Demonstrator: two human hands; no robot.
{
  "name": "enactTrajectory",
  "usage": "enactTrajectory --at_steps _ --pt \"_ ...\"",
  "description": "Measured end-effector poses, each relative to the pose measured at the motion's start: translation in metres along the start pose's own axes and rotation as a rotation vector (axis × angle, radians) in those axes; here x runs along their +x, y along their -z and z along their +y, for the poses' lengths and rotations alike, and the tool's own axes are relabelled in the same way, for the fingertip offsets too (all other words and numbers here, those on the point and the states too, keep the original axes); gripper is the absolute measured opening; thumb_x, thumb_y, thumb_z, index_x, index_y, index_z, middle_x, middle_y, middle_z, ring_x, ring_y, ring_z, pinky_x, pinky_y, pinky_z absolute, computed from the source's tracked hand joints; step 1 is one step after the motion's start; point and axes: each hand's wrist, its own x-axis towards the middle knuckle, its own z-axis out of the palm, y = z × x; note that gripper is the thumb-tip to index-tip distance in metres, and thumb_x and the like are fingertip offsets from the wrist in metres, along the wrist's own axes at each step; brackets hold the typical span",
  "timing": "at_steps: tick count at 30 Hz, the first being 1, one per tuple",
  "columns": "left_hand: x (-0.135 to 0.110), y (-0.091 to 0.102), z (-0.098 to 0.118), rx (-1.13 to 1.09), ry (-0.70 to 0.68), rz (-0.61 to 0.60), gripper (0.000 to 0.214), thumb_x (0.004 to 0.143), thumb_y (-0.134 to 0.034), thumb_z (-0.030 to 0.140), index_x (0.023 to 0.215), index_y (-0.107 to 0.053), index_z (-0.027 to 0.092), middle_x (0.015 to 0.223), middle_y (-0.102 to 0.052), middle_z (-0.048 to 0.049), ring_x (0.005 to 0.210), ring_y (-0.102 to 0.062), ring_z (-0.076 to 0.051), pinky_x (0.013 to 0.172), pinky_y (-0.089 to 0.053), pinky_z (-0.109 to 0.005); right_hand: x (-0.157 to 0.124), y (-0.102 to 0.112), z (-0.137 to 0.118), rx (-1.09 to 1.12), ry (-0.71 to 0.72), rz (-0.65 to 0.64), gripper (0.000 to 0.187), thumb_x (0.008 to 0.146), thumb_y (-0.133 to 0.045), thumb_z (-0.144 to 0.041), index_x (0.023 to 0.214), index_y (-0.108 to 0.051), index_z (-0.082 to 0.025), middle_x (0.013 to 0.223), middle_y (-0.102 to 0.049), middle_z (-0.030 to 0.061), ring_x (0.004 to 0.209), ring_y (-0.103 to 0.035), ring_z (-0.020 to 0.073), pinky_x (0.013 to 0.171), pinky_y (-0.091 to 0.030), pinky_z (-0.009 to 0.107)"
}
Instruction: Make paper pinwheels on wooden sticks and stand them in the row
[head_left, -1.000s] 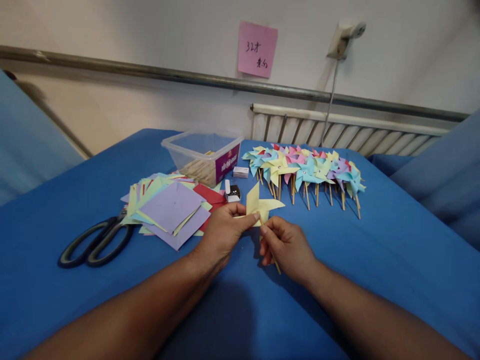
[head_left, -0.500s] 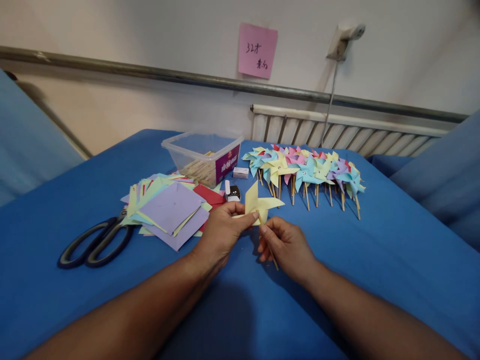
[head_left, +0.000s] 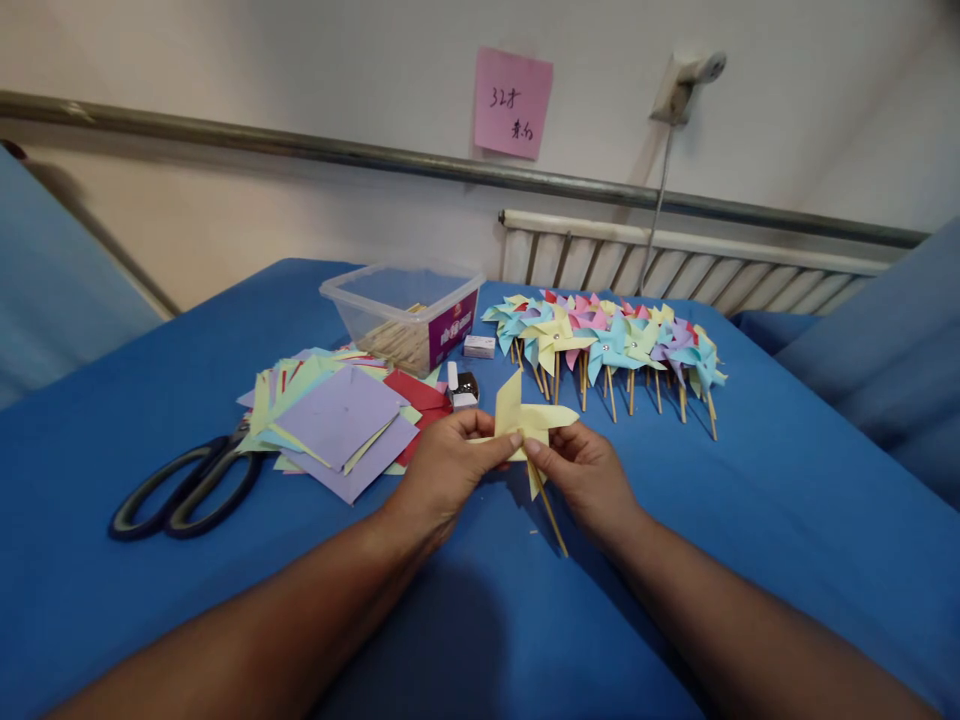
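A pale yellow paper pinwheel [head_left: 509, 408] is held between both hands at the middle of the view. My left hand [head_left: 448, 462] pinches it near the centre, thumb on the folded paper. From the right, my right hand [head_left: 589, 472] grips the pinwheel too, its thumb close to the left thumb at the centre. A thin wooden stick [head_left: 553, 520] slants down from the pinwheel toward the right; its upper end is hidden by the paper and fingers. Just beyond the left hand stands a small open box [head_left: 463, 388] with something dark and shiny in it.
Paper squares [head_left: 337, 415] lie piled at left beside large scissors [head_left: 184, 488]. Behind them, a clear plastic tub [head_left: 352, 300] contains wooden sticks [head_left: 401, 342]. Another small box [head_left: 479, 347] is beside it. Finished pinwheels [head_left: 611, 345] are grouped at back right on the blue cloth [head_left: 787, 540].
My right hand has slid up from the stick to the pinwheel's centre. More of the stick shows below, and a lower paper blade is now visible.
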Motion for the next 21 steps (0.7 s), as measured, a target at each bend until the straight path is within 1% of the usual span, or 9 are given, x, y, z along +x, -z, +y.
enactTrajectory --at_steps 3,7,9,12,14,17,21 --pt "-0.0008 -0.0005 0.0017 0.006 0.003 0.016 0.027 0.06 -0.078 0.031 0.068 -0.058 0.014 0.063 -0.064 -0.0005 0.054 -0.057 -0.01 0.053 -0.045 -0.022 -0.0009 -0.0002 0.0015 -0.008 0.012 0.024 0.027 0.068 -0.075 -0.033 0.09 -0.067 -0.019 0.084 -0.072 0.0019 0.078 -0.066 0.0157 0.075 -0.051 0.03" --pt "-0.0009 -0.0012 0.0023 0.0 -0.005 0.032 0.027 0.058 -0.078 0.029 0.07 -0.059 0.014 0.066 -0.066 -0.0012 0.056 -0.059 -0.011 0.057 -0.047 -0.023 -0.0016 -0.0003 0.0021 -0.017 -0.018 0.053 0.025 0.068 -0.075 -0.032 0.089 -0.068 -0.019 0.08 -0.071 0.0012 0.067 -0.064 0.0129 0.063 -0.05 0.025" --pt "-0.0005 -0.0012 0.002 0.004 -0.007 0.033 0.027 0.058 -0.078 0.03 0.07 -0.06 0.014 0.067 -0.067 -0.0015 0.057 -0.06 -0.012 0.058 -0.048 -0.024 -0.0018 -0.0002 0.002 0.003 -0.036 0.06 0.026 0.067 -0.076 -0.032 0.088 -0.069 -0.018 0.076 -0.071 0.0007 0.061 -0.061 0.011 0.058 -0.049 0.024" --pt "-0.0003 -0.0013 0.0021 0.002 -0.003 0.026 0.028 0.058 -0.079 0.031 0.071 -0.06 0.015 0.068 -0.067 -0.0022 0.058 -0.061 -0.013 0.058 -0.048 -0.025 -0.0017 0.0003 0.002 0.026 -0.077 0.067 0.025 0.065 -0.077 -0.032 0.082 -0.069 -0.016 0.067 -0.068 0.0001 0.052 -0.056 0.0085 0.051 -0.046 0.021" --pt "-0.0004 -0.0016 0.0027 -0.008 -0.007 0.027 0.029 0.056 -0.079 0.031 0.07 -0.06 0.015 0.069 -0.068 -0.0022 0.059 -0.062 -0.014 0.059 -0.049 -0.026 -0.0011 0.0003 0.0024 0.034 -0.08 0.07 0.025 0.064 -0.078 -0.033 0.078 -0.069 -0.015 0.065 -0.067 0.0002 0.051 -0.055 0.0086 0.049 -0.047 0.021" --pt "-0.0005 -0.0018 0.0034 -0.017 -0.017 0.039 0.031 0.053 -0.081 0.032 0.067 -0.059 0.015 0.068 -0.067 -0.0017 0.059 -0.062 -0.014 0.059 -0.049 -0.026 0.0001 -0.0009 0.0038 0.068 -0.057 0.088 0.027 0.061 -0.08 -0.033 0.077 -0.068 -0.015 0.068 -0.068 0.0011 0.052 -0.057 0.0099 0.047 -0.048 0.022" --pt "-0.0003 -0.0006 0.0026 0.036 -0.047 0.055 0.032 0.054 -0.08 0.035 0.066 -0.059 0.016 0.067 -0.066 -0.0009 0.06 -0.062 -0.015 0.059 -0.049 -0.027 -0.0002 -0.0031 0.0074 0.152 -0.063 0.091 0.024 0.062 -0.08 -0.03 0.076 -0.067 -0.016 0.072 -0.069 0.0016 0.053 -0.058 0.0095 0.047 -0.049 0.022"
